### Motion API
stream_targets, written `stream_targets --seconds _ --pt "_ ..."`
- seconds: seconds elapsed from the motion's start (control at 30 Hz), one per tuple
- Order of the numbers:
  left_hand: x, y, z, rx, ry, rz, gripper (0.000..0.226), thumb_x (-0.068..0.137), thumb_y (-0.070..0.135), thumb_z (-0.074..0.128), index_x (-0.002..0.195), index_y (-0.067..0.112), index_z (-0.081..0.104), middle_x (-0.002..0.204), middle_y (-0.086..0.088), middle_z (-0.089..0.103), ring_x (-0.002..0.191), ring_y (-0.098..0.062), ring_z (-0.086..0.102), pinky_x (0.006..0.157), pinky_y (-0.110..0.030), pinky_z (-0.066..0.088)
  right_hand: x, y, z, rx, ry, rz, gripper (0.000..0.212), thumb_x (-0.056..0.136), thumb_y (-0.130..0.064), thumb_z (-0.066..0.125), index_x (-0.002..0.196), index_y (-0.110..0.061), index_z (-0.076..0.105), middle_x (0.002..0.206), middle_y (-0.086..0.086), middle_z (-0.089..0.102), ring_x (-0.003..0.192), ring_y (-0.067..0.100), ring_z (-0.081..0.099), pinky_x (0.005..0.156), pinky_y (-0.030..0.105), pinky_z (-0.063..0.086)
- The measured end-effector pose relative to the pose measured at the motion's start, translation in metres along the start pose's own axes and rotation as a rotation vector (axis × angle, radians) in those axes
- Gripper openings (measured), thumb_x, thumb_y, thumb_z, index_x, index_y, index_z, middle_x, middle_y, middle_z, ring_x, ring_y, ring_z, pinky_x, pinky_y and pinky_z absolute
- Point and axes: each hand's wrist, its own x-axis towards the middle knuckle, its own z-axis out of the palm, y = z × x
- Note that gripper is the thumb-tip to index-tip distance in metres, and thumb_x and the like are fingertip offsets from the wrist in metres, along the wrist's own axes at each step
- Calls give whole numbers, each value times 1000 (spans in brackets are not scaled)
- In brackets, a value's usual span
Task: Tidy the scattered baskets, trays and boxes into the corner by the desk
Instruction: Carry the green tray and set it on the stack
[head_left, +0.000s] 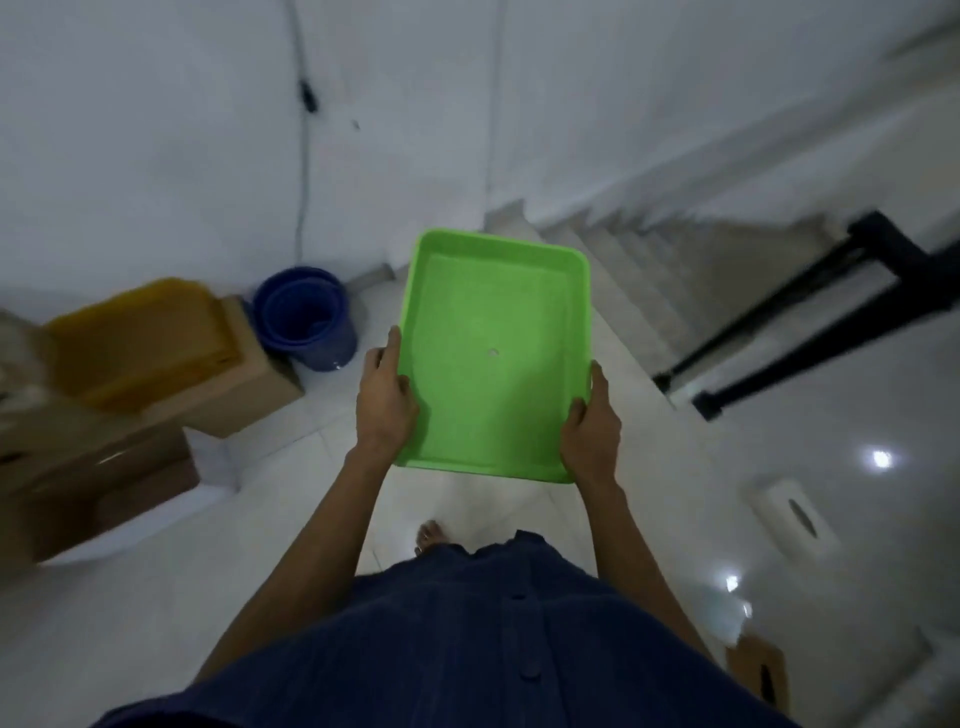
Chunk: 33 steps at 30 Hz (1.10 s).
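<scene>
Under me, glossy white tiled floor (260, 545); plain white walls (156, 130) above; grey stairs (649, 270) and a black metal frame (810, 322) upper right.

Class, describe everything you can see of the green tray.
The green tray is bright, smooth plastic by its look, rectangular with rounded corners and a low raised rim. It is empty, with one small pale mark mid-floor. It is held open side up above the tiled floor; the left hand grips its left rim, the right hand its right rim.
</scene>
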Motion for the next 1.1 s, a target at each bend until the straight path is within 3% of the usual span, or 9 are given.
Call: stream_targets --seconds 0.1,0.23,0.47,0.63,0.73,0.9,0.97,1.03,1.1 --pt "25 -46 -54 -73 132 -114 76 90 -7 47 159 17 25 127 -15 48 100 -27 53 84 -41 48 26 -68 55 2 -118 -136 59 103 -8 42 158 -21 26 140 12 58 116 32 61 100 40 49" --pt "44 -103 -103 -137 303 -273 72 94 -6 45 159 18 26 125 -17 52 94 -15 48 79 -32 43 54 -145 129 -12 -260 -285 58 102 -7 43 156 -22 29 135 12 60 111 30 62 98 45 52" --pt "90 -186 -166 -173 531 -553 69 95 -7 46 158 13 25 136 -20 50 103 -23 52 89 -29 43 94 -259 261 -31 -572 -447 59 98 -10 49 154 -22 32 128 10 63 106 27 63 94 42 53" --pt "142 -236 -198 -210 748 -705 69 93 -7 46 157 13 29 123 -18 52 100 -21 49 92 -38 47 138 -348 364 -35 -775 -591 56 98 -11 51 151 -19 37 132 8 60 107 28 62 94 39 51" --pt "171 -268 -220 -238 873 -830 72 91 -8 45 157 15 30 118 -18 51 97 -22 48 87 -30 42 156 -407 435 -46 -861 -620 54 98 -12 54 150 -17 39 135 8 58 114 24 58 93 31 46" --pt "215 -310 -253 -346 1088 -1087 73 90 -11 41 157 16 30 133 -18 45 115 -30 50 87 -24 33 143 -448 514 -95 -863 -538 72 95 -20 61 156 -10 23 155 15 34 142 31 35 117 42 32" --pt "238 -325 -259 -405 1168 -1169 74 89 -10 39 157 18 28 139 -16 42 118 -31 50 88 -29 36 126 -453 537 -59 -881 -402 80 96 -23 64 158 -7 17 159 14 29 145 30 31 117 35 28" --pt "262 -343 -259 -417 1217 -1239 75 87 -6 40 157 20 26 142 -14 40 113 -32 53 79 -33 41 108 -451 565 -28 -968 -199 90 94 -35 66 160 -14 8 160 10 29 143 31 36 115 41 35" --pt "283 -359 -256 -436 1228 -1291 76 86 -4 41 156 22 25 142 -13 38 111 -32 55 77 -34 41 90 -446 589 -16 -1079 28 93 89 -48 66 157 -33 4 151 5 41 130 31 52 101 53 51"
